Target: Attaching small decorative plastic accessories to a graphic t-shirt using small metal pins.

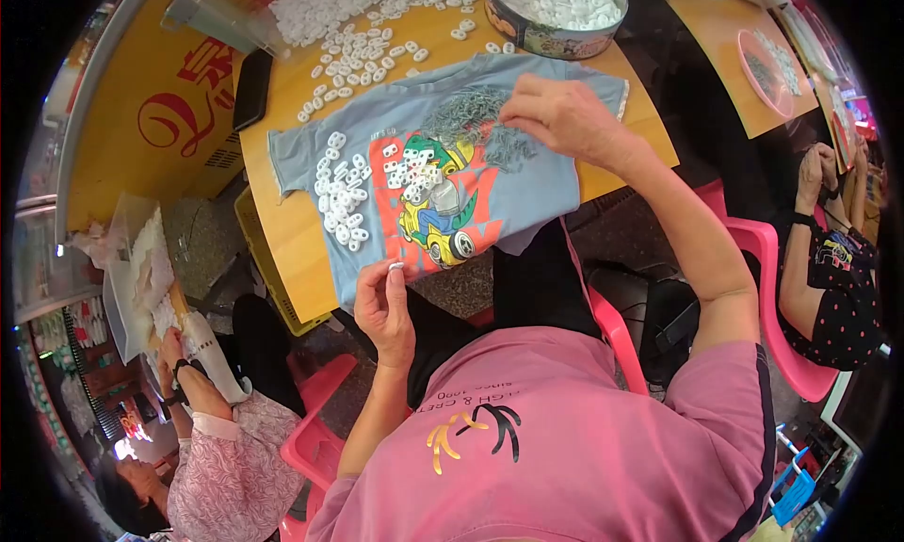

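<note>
White plastic piece point(396, 268) pinched between fingertips of left hand point(384, 308), held just below edge of grey printed shirt point(527, 179) spread on wooden table point(282, 212). Right hand point(563, 116) laid on pile of grey metal clips point(476, 118), fingers curled; grasp cannot be told. More white pieces point(344, 198) scattered above left hand. Round tin point(551, 35) seen beyond right hand.
</note>
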{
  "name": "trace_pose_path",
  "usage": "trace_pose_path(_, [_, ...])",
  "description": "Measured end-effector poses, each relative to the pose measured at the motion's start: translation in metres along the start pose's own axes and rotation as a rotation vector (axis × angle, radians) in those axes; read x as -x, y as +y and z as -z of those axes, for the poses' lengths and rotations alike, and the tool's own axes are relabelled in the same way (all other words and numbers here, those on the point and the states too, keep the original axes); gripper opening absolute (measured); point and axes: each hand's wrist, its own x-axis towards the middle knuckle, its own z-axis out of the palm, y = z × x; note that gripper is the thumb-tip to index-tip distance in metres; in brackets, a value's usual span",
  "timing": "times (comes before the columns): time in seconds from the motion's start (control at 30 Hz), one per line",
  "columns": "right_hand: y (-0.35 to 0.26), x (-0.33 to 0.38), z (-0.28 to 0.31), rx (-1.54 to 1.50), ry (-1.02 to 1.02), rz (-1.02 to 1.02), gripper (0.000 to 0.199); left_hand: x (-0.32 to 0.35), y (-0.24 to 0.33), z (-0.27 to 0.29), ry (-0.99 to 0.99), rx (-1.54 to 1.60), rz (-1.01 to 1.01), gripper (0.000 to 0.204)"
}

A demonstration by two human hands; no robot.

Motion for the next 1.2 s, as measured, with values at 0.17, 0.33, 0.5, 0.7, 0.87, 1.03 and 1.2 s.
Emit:
trace_pose_path(0.17, [0.001, 0.009, 0.010, -0.049, -0.087, 0.024, 0.009, 0.000, 0.000, 0.000, 0.002, -0.009, 0.000, 0.010])
trace_pose_path(0.33, [0.003, 0.004, -0.002, -0.004, 0.013, -0.020, 0.009, 0.000, -0.001, -0.001, 0.001, -0.015, -0.001, 0.011])
trace_pose_path(0.5, [-0.008, 0.007, -0.003, 0.002, -0.070, 0.007, 0.009, 0.000, -0.003, 0.001, 0.008, -0.021, 0.007, 0.011])
trace_pose_path(0.7, [-0.005, 0.017, 0.001, -0.091, -0.061, -0.049, 0.009, -0.001, -0.001, -0.001, -0.008, -0.011, -0.004, 0.011])
trace_pose_path(0.87, [-0.006, 0.022, -0.003, -0.007, 0.011, -0.084, 0.011, -0.001, 0.000, -0.001, -0.008, -0.023, -0.006, 0.011])
trace_pose_path(1.03, [-0.018, 0.017, -0.010, -0.049, 0.000, -0.072, 0.011, -0.001, -0.002, -0.001, 0.000, -0.007, -0.012, 0.011])
trace_pose_path(1.2, [-0.012, 0.021, -0.007, 0.017, -0.022, -0.092, 0.010, 0.000, -0.004, -0.001, 0.004, 0.006, -0.021, 0.011])
